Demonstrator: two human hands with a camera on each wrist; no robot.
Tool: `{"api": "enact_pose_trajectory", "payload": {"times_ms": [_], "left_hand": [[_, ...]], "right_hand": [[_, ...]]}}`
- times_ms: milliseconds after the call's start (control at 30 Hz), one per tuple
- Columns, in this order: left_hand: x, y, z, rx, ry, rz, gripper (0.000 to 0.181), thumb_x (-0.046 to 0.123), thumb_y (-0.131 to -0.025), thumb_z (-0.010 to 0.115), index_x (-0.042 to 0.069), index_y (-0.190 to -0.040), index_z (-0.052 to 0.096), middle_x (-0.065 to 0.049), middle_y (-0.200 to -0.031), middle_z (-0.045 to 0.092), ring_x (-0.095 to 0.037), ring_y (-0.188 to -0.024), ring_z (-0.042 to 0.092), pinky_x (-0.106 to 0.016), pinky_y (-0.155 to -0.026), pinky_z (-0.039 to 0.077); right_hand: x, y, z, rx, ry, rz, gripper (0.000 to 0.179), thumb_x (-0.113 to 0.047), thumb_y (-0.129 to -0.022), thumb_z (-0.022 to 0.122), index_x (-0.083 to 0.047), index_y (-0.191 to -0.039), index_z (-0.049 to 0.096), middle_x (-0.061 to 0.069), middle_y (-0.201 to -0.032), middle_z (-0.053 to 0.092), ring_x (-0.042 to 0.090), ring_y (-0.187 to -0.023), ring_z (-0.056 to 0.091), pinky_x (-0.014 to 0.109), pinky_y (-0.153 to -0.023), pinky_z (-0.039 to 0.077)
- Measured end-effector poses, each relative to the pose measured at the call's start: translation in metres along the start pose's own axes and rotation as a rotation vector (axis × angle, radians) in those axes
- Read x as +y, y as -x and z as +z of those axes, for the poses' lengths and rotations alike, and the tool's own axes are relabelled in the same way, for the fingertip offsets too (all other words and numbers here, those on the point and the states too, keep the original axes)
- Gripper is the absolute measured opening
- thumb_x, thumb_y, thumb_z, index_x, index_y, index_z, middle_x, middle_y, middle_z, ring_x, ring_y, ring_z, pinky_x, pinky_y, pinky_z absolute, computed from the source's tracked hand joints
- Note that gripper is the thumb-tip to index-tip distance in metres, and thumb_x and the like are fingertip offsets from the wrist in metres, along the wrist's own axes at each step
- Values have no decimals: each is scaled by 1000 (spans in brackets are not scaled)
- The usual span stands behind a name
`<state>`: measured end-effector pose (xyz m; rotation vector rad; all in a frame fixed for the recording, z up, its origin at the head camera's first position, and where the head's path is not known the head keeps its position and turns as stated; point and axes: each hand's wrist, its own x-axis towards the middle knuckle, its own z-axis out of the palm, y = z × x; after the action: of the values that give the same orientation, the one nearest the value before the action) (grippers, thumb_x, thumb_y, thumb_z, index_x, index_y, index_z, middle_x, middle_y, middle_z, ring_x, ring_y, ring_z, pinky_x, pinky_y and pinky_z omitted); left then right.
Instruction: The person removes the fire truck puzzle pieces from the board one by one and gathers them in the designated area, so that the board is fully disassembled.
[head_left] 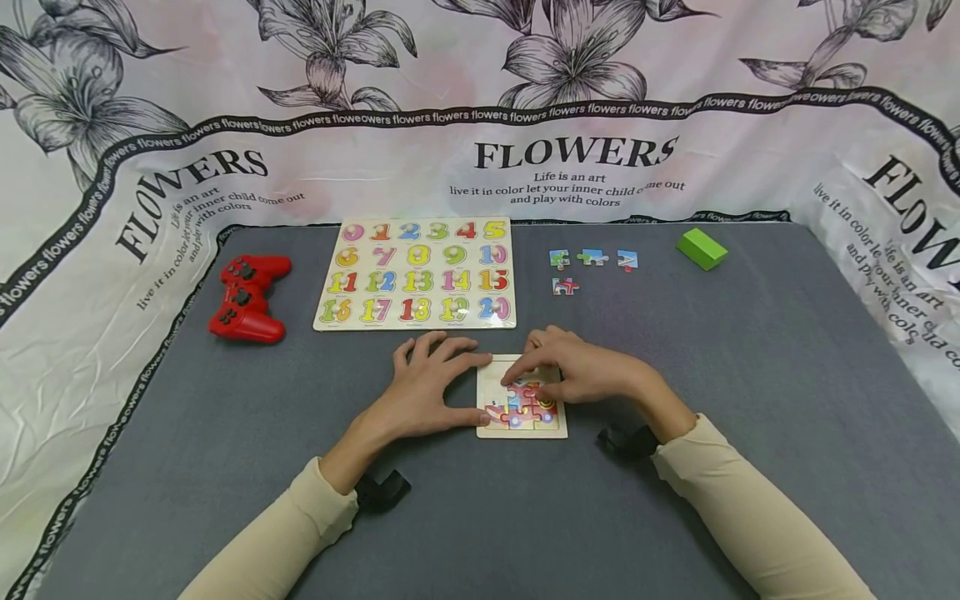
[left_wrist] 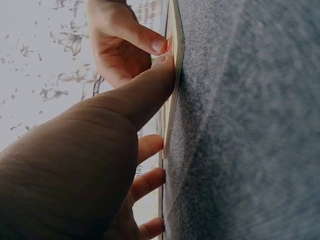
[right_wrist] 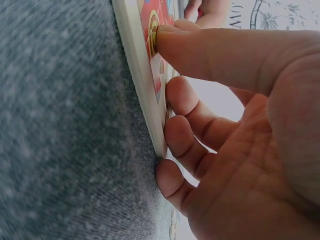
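Far left, red controller (head_left: pixel 250 300), out of reach of trouble. Number board (head_left: pixel 400 268) lies just beyond the left fingertips; a careless stretch could nudge it. Left hand (head_left: pixel 427 387): fingers spread, thumb and index at the left edge of the puzzle board (head_left: pixel 491 381), which lies flat on the grey cloth (head_left: pixel 465 517) between both hands. If that hold loosens, the board could skid under a push. Set pieces (head_left: pixel 519 410) fill only part of it; sideways thumb drag could pop or shift them. Right hand (head_left: pixel 581 368): thumb and index apart over the pieces, thumb on the yellow swirl, other fingers bent. Four loose pieces (head_left: pixel 592 257) sit beyond; a brushing knuckle could scatter them. Green block (head_left: pixel 702 249) far right, low risk.
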<state>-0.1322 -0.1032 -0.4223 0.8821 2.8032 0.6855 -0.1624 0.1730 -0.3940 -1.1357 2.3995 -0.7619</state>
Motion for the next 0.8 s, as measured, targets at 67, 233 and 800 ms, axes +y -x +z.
{"api": "enact_pose_trajectory", "payload": {"times_ms": [67,233,800], "left_hand": [[0,0,0,-4,7,-3,76,59,-81,79,31,-148,54,-1,-159,43,-37,-150,24,-72,-114,11],[0,0,0,-19,37,-13,76,57,-82,79,31,-149,53,1,-164,38,-38,-153,20,-72,-115,7],[8,0,1,-16,19,-55,75,61,-83,76,32,-148,53,4,-164,37,-37,-155,19,-73,-116,6]], "right_hand": [[0,0,0,-1,-3,4,39,-7,-92,68,-30,-123,74,-1,-96,57,19,-83,38,33,-73,28],[0,0,1,1,-3,11,38,-7,-91,70,-30,-122,74,-3,-97,59,18,-87,42,34,-76,30],[-4,-3,5,28,4,36,38,-24,-81,86,-29,-117,75,-4,-94,57,17,-86,42,35,-75,28]]}}
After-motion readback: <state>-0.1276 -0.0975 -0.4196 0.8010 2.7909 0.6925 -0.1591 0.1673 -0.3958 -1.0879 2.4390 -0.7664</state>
